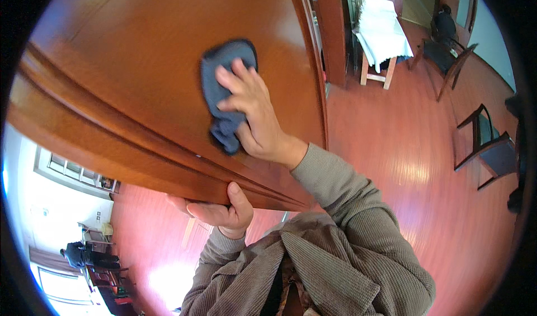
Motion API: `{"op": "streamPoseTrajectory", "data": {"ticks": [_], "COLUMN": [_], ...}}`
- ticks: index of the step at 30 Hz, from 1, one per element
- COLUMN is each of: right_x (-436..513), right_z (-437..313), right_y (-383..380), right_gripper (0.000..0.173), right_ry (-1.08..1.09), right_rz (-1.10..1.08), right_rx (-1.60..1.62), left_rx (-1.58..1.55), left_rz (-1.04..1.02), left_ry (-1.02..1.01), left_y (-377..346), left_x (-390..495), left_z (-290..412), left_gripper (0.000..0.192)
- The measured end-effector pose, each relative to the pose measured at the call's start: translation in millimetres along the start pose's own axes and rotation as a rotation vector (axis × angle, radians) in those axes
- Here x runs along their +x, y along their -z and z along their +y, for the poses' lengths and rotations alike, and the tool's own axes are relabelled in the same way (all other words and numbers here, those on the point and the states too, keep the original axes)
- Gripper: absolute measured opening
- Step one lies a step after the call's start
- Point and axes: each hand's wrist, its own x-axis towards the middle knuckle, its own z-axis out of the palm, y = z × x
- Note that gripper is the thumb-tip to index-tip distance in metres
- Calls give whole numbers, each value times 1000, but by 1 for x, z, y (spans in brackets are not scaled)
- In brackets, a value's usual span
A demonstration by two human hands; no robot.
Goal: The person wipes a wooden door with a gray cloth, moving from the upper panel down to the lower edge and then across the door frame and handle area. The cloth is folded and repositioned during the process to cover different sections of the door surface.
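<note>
A large brown varnished wooden door [138, 64] with a grooved moulding fills the upper left. My right hand [254, 110], fingers spread, presses a dark blue-grey cloth [216, 81] flat against its glossy face. The cloth's lower end is bunched beneath my palm and thumb. My left hand [222, 210] holds the door by its near edge, the thumb on the moulded side and the fingers curled under. Part of those fingers is hidden by the wood. Slight blur shows on the right fingers.
Red-brown plank flooring [377, 140] runs around the door. A wooden stool [388, 75] bears a stack of white sheets [379, 26]. Dark chairs [486, 148] stand at the right. One person [444, 24] is at the far upper right; another person [82, 254] leans over furniture at lower left.
</note>
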Motion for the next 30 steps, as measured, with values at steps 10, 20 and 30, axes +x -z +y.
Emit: {"op": "streamPoseTrajectory", "data": {"ticks": [10, 20, 30], "right_x": [79, -1, -2], "right_z": [-58, -69, -38], "right_y": [-6, -16, -11], "right_gripper": [18, 19, 35], "right_ry": [110, 211, 206], "right_rz": [-75, -341, -144], "right_rx": [528, 37, 185], "left_rx": [-162, -469, -392], "left_rz": [58, 218, 190], "left_ry": [42, 96, -8], "left_y": [5, 1, -3], "left_x": [11, -7, 1], "left_z": [3, -10, -2], "left_gripper": [87, 68, 77]}}
